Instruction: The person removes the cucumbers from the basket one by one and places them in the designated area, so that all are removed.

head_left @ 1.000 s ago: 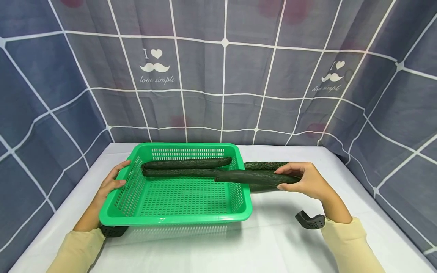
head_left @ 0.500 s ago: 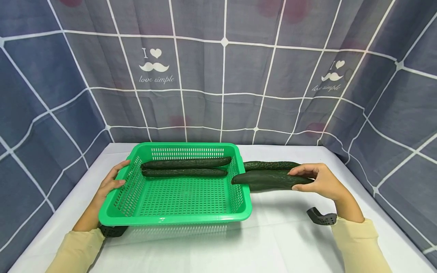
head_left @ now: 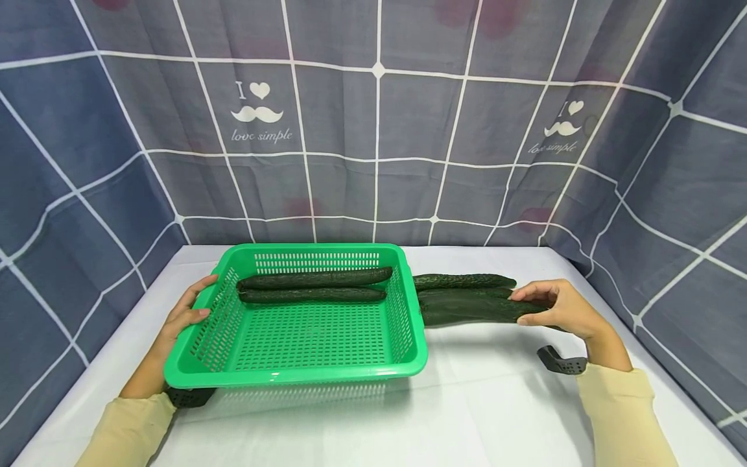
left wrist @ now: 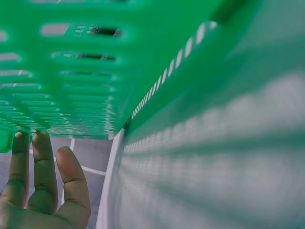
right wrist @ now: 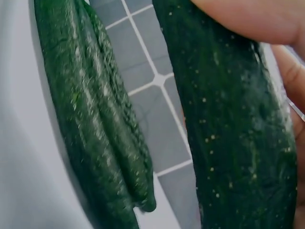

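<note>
In the head view, my left hand point(head_left: 182, 318) rests against the left side of a green plastic basket point(head_left: 292, 375). Its fingers lie nearly straight in the left wrist view, fingertips at the slotted wall point(left wrist: 62, 102). My right hand point(head_left: 563, 310) pinches a dark green cucumber point(right wrist: 228, 119) between thumb and fingers, near its right end. That cucumber stands apart from the others in the right wrist view and overlaps them in the head view. Two cucumbers point(head_left: 315, 279) lie side by side along the back of the basket.
More cucumbers point(head_left: 463, 281) lie on the white tabletop point(head_left: 467, 402), right of the basket. A grey checked curtain point(head_left: 338, 188) encloses the back and sides. Black wrist mounts point(head_left: 561, 361) hang below the forearms.
My right hand has moved right with its cucumber, whose left end has drawn back from above the basket to just outside the right rim. The left hand stays at the basket.
</note>
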